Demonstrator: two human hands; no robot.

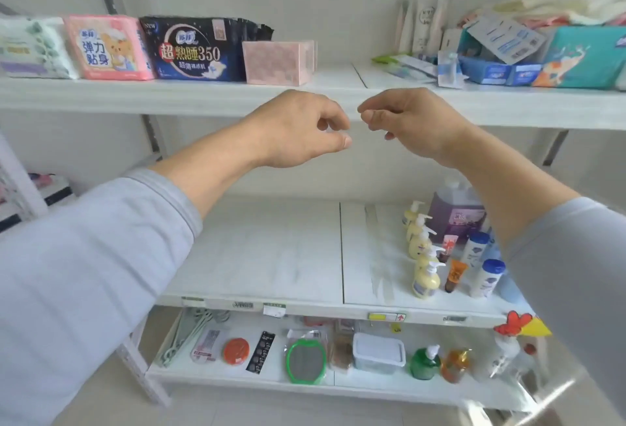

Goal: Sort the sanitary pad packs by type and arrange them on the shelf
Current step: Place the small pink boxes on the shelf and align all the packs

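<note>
The pad packs sit in a row at the left end of the top shelf [338, 100], up and to the left of both hands. From the left they run: a pale green-and-white pack [32, 48], a pink pack [108, 48], a black pack [196, 49], then a pale pink box [277, 61] standing just in front of the black pack's right end. Pink and black press side against side, and the black pack lies with its long axis along the shelf edge, face outward. To the right of the box the shelf board is bare up to the seam, and past that comes a jumble of other goods, among them a teal pack [582, 56] — whether that one counts as pads cannot be read.

The left hand [298, 131] is the nearer to the row: it hangs just below the shelf lip, almost under the pink box. The right hand [413, 124] is level with it, further from the packs and closer to the teal pack. Both hover in front of the shelf edge with wrists bent and knuckles up, fingers loosely curled, thumb near forefinger, and nothing held in either — the fingertips of the two hands nearly meet but do not touch.

A reach for the row would likely go up and leftward with the left hand; the box is its closest target, and the black pack behind it seems awkward to grip until the box is shifted.
</note>
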